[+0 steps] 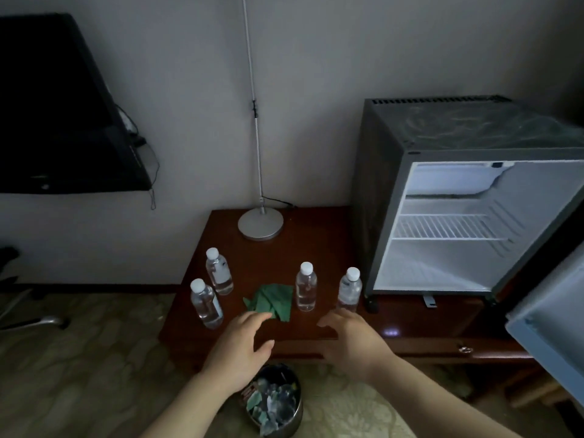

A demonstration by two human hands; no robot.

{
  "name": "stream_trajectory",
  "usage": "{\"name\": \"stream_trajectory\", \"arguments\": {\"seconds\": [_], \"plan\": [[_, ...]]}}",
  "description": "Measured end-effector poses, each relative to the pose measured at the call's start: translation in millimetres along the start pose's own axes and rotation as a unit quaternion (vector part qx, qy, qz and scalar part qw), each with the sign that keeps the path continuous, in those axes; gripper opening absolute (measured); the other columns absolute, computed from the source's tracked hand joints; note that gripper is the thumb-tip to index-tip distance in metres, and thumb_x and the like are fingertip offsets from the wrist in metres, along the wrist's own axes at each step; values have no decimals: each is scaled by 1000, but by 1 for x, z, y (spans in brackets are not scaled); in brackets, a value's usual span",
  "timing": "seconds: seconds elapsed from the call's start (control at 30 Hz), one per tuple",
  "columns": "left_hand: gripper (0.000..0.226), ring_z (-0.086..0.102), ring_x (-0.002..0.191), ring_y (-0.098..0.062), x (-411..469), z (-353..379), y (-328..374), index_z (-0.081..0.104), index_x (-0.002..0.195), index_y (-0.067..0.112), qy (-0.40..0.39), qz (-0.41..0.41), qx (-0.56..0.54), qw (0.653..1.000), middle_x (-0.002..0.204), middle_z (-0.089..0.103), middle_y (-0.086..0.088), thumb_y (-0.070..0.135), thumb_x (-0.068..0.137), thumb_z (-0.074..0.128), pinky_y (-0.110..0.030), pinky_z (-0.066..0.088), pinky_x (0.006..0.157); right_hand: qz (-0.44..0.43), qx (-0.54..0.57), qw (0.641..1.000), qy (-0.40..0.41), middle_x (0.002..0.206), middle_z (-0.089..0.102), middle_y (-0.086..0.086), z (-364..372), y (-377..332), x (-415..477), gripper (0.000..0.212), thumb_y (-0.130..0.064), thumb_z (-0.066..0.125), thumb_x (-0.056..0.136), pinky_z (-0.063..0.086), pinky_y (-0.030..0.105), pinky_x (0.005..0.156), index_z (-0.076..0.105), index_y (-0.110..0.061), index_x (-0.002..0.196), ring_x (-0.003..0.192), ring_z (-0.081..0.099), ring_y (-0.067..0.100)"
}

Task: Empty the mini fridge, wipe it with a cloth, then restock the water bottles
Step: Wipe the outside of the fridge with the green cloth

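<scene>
Nearest me, on the patterned floor below the table's front edge, stands a round metal bin (278, 403) holding scraps. Above it my left hand (241, 349) reaches over the front edge of the dark wooden table (316, 248), fingers spread and holding nothing, the fingertips just at the near corner of the green cloth (271, 301). My right hand (354, 339) is likewise open and empty, hovering over the front edge to the right of the cloth. The cloth lies crumpled near the table's front, between two pairs of water bottles, all upright and capped. On the left, the front-left bottle (206, 303) stands by the table's left edge with the back-left bottle (218, 271) just behind it. On the right, the middle bottle (306, 286) stands just beside the cloth, and the right bottle (350, 289) stands near the mini fridge (385, 184). The fridge occupies the table's right side; its door (550, 324) is swung open toward me, and the white interior shows a wire shelf (448, 227) with nothing on it. At the table's back edge rests the round base of a lamp (261, 223), its pole rising along the wall. A dark television (63, 121) hangs on the wall at far left.
</scene>
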State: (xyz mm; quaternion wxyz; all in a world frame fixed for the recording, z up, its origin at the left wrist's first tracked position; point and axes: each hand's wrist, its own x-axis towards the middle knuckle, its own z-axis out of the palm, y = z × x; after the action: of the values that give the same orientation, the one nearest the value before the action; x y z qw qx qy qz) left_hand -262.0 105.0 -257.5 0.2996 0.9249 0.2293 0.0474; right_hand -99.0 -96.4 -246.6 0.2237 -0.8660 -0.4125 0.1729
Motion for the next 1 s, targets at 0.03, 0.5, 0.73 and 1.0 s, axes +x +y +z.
{"name": "stream_trajectory", "arguments": {"seconds": [0.03,0.5,0.73,1.0], "plan": [[55,41,135,-3,-1,0,-10,42,147,38,0,-10,-5,1000,147,41,20,41,95,62,-30,40,113,-1,-2,1000,-12,133,52,-11,9,-4,10,48,-39,67,85,42,24,102,59,-30,132,126,48,13],[64,42,135,-3,71,16,-111,35,151,36,-58,-88,-73,992,149,40,16,37,94,63,-28,42,109,136,-86,962,-222,166,-5,10,134,-24,183,87,-29,63,90,38,42,115,9,-44,156,147,28,36],[64,43,134,-3,103,16,-139,32,151,38,-127,-65,-78,987,148,40,16,36,94,63,-30,42,111,134,-138,966,-170,134,50,0,167,-18,196,48,-14,55,89,48,40,100,55,-29,134,120,50,25],[62,43,133,-1,128,11,-123,35,149,42,-187,7,-66,980,145,38,23,34,95,64,-31,41,112,160,-2,987,-5,105,69,-13,131,-21,147,17,-29,65,89,50,22,80,75,-34,102,91,63,8]]}}
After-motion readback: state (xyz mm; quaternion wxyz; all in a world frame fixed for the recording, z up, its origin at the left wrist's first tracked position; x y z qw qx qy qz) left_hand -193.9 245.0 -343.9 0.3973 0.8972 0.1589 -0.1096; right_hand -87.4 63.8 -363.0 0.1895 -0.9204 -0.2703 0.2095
